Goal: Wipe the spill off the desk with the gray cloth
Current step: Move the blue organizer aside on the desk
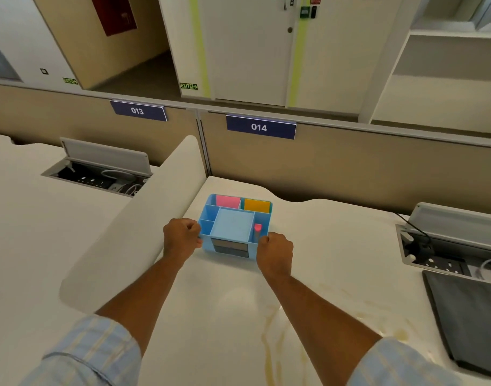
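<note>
Several yellowish streaks of spill [272, 332] lie on the white tabletop [336, 246] near its front edge, between our forearms and out toward the right, where the dark gray cloth [470, 319] lies flat at the tabletop's right side, just below an open cable box [445, 246]. Our two hands are closed on a blue desk organizer [233, 227] farther back: the left hand [181, 238] grips its left wall and the right hand [275, 253] grips its front right corner. We see a pink pad [227, 201] and an orange pad [257, 205] in its rear compartments, and a small pink-capped item [257, 231] in a right-hand one. Behind it runs a tan partition [350, 162] with a sign reading 014 [259, 127].
</note>
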Tool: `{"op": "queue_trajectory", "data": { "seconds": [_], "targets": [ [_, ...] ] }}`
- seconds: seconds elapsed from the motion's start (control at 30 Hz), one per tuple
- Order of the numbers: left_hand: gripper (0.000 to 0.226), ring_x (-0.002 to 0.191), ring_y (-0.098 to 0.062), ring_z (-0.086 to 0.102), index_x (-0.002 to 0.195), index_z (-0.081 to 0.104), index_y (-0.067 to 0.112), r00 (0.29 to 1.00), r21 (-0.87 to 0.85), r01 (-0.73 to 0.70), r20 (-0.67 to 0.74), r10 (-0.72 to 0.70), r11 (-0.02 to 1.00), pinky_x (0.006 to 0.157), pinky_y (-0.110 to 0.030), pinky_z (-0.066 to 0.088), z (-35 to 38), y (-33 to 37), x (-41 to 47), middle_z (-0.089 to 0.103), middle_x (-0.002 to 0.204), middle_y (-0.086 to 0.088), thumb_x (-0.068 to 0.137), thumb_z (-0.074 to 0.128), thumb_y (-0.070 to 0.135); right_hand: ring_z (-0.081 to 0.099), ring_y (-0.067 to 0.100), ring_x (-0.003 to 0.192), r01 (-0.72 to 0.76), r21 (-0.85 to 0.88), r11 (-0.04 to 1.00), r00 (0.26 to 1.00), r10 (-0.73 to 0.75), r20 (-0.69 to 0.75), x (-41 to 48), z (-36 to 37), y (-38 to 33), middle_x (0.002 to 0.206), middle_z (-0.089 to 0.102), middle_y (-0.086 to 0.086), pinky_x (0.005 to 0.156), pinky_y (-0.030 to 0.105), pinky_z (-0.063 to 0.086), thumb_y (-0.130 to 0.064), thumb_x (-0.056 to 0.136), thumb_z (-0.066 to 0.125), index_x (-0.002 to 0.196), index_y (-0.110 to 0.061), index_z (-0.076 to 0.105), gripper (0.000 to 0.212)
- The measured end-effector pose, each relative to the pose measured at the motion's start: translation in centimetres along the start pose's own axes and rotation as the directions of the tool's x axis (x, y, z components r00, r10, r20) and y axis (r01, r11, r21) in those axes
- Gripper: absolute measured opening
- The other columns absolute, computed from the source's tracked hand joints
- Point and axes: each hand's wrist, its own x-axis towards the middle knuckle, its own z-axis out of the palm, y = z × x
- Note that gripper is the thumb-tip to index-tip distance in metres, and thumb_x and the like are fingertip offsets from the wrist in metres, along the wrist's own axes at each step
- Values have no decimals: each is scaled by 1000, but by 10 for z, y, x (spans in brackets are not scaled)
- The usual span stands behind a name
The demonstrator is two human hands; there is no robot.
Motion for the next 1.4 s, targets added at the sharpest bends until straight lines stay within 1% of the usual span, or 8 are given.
{"op": "queue_trajectory", "data": {
  "seconds": [0.5, 0.63, 0.77, 0.9, 1.03, 1.13, 1.2, 1.4],
  "targets": [
    [35, 67, -31, 69, 85, 71, -7, 1000, -22, -15, -16, 15, 1000, 73, -39, 63, 3, -7, -1, 72, 78, -20, 100, 63, 24, 72, 24, 103, -37, 92, 995, 999, 36, 8, -3, 5, 5, 118, 74, 11, 88, 31, 60, -36, 110, 45, 116, -6, 68, 38],
    [36, 73, -34, 73, 89, 72, -3, 999, 25, -9, -30, 10, 1000, 75, -44, 66, 3, -9, -3, 73, 82, -20, 101, 62, 30, 69, 26, 115, -18, 113, 993, 999, 12, 53, -4, -2, 8, 130, 70, 13, 84, 26, 55, -39, 111, 42, 126, -4, 65, 45],
    [38, 96, -25, 69, 123, 69, 8, 973, 176, -56, -211, 93, 983, 77, -32, 55, 6, 0, -20, 72, 113, -13, 99, 64, 38, 59, 23, 132, 18, 132, 991, 1000, -19, 3, -11, -32, 27, 146, 62, 8, 105, 28, 46, -40, 111, 42, 142, -9, 58, 47],
    [32, 93, -16, 61, 130, 63, 18, 922, 109, -256, -272, 277, 960, 70, -18, 47, 12, 12, -60, 66, 109, -7, 99, 65, 28, 66, 20, 122, 134, 155, 979, 986, -115, -123, -29, -86, 77, 141, 66, 6, 103, 25, 45, -39, 107, 52, 140, -12, 62, 44],
    [33, 86, -10, 54, 114, 53, 54, 892, 98, -433, -99, 441, 896, 76, -2, 40, 21, -2, -114, 59, 96, 6, 100, 62, 26, 64, 13, 117, 120, 97, 988, 965, -93, -246, -48, -142, 152, 140, 65, -3, 104, 28, 49, -42, 102, 61, 138, -21, 62, 42],
    [23, 92, -17, 58, 121, 63, 36, 911, 204, -412, 92, 401, 888, 82, -31, 50, 42, -17, -149, 66, 99, 2, 99, 59, 32, 54, 21, 136, 28, -58, 998, 942, -46, -333, -62, -184, 215, 147, 60, 0, 118, 42, 41, -41, 101, 63, 141, -19, 60, 46],
    [36, 101, -25, 61, 131, 63, 18, 937, 298, -340, 188, 294, 892, 89, -45, 52, 55, -24, -162, 70, 109, -6, 96, 67, 28, 52, 27, 139, -70, -169, 983, 915, -5, -403, -71, -210, 254, 148, 60, 6, 116, 46, 40, -40, 98, 68, 141, -14, 60, 50],
    [51, 134, -38, 56, 140, 61, 16, 909, 533, -361, 385, 160, 765, 109, -58, 45, 65, -30, -179, 60, 148, -11, 93, 70, 34, 59, 25, 117, -253, -411, 876, 939, 121, -321, -85, -243, 321, 125, 65, 1, 100, 46, 45, -56, 88, 68, 127, -21, 61, 53]
  ]
}}
